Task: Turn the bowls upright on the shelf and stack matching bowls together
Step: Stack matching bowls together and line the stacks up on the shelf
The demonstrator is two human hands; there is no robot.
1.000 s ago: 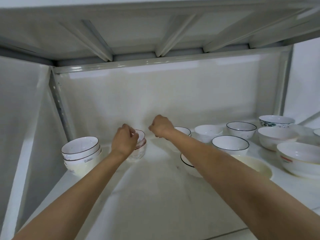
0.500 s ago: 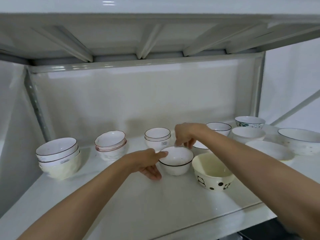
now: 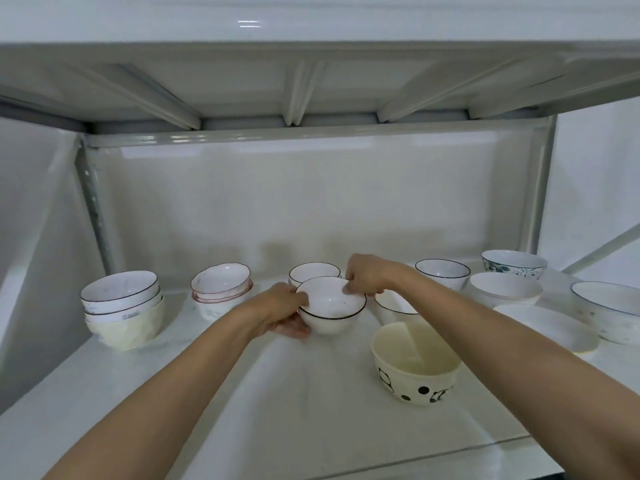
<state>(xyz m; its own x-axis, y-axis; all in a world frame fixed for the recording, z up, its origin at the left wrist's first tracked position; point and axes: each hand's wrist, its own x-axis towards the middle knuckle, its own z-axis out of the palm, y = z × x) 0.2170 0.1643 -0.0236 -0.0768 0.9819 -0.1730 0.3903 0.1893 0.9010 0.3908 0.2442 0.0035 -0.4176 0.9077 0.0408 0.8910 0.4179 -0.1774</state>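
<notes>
A small white bowl with a black rim is upright at mid-shelf, held between both hands. My left hand grips its left side, thumb on the rim and fingers underneath. My right hand pinches its far right rim. Just behind it stands a matching black-rimmed stack. Another black-rimmed bowl is partly hidden under my right forearm, and one more stands further right.
The white shelf holds a three-bowl stack at far left and a pink-rimmed stack. A cream bowl with black spots stands front right. Several white bowls and a blue-patterned one crowd the right. A low shelf underside hangs overhead.
Both hands left the back stacks and closed on the black-rimmed bowl at mid-shelf. It now sits slightly higher and nearer the matching stack. The camera view shifted right and back.
</notes>
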